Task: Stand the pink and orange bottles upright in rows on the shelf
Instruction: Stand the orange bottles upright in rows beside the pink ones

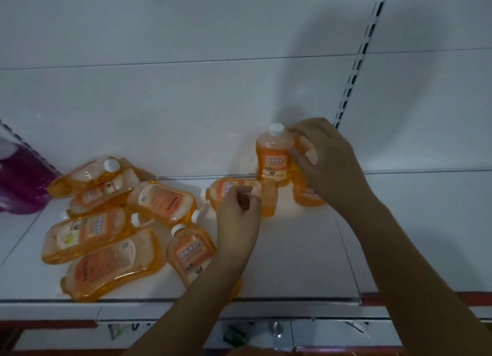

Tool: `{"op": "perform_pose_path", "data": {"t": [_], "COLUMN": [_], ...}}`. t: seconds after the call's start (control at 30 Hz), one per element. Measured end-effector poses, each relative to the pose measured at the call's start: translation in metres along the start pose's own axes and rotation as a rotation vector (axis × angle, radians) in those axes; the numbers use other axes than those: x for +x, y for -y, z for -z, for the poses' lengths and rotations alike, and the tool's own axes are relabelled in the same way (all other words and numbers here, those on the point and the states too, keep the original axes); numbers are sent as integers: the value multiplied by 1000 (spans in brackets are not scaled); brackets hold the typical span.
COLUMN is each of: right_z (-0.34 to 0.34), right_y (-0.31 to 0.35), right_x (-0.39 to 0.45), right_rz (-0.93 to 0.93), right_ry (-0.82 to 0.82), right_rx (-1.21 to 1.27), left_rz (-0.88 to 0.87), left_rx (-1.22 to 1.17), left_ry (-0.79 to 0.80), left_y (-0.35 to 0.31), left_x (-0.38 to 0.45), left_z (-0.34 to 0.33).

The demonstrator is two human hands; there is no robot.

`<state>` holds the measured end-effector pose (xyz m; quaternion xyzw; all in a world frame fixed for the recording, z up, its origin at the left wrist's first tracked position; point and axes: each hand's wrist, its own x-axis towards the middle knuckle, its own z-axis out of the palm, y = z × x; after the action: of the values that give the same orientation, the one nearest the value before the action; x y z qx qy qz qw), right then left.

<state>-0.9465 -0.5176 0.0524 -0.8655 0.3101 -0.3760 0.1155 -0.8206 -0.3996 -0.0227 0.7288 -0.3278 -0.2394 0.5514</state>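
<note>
Bottles (101, 238), glossy translucent orange plastic with white caps, heaped flat on smooth white shelf (298, 254). One upright (273, 158) by back wall. Right hand (323, 158) curled round second upright bottle (306, 193); left hand (238, 209) grasping fallen bottle (239, 187).

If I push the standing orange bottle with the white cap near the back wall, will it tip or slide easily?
The standing orange bottle looks tall and flat-sided, so a push near its cap would probably tip it. It looks full of liquid, so it is likely rather heavy and steadier against low pushes. Its glossy plastic may slide on the smooth white shelf.
</note>
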Motion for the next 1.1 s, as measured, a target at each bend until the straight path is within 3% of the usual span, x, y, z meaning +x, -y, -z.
{"op": "perform_pose_path", "data": {"t": [0.1, 0.2, 0.3, 0.4, 0.63, 0.83, 0.97, 1.1], "right_z": [-43, -89, -119, -133, -138, -106, -74, -35], "right_y": [17, 25, 29, 30, 33, 30, 36, 37], "right_x": [20, 31, 36, 38, 30, 28, 33, 48], "right_rz": [74, 77, 113, 82, 147, -19, -101, -46], "right_ry": [347, 698, 888, 975, 883, 735, 636, 671], "right_rx": [4, -92, -245, -278, -338, -100, -19, -116], "left_rz": [200, 222, 191, 201, 178, 267, 189, 108], "left_rx": [-61, -71, -79, -37, 3, -48, -18, -41], "left_ry": [121, 189, 147, 140, 151, 219, 143, 266], "left_y": [3, 5, 13, 18, 19, 16, 12, 11], "left_x": [-14, -23, -20, -17, -14, -7, 5, 14], "left_z": [-4, -6, -1, 5, 6, 3, 1, 5]}}
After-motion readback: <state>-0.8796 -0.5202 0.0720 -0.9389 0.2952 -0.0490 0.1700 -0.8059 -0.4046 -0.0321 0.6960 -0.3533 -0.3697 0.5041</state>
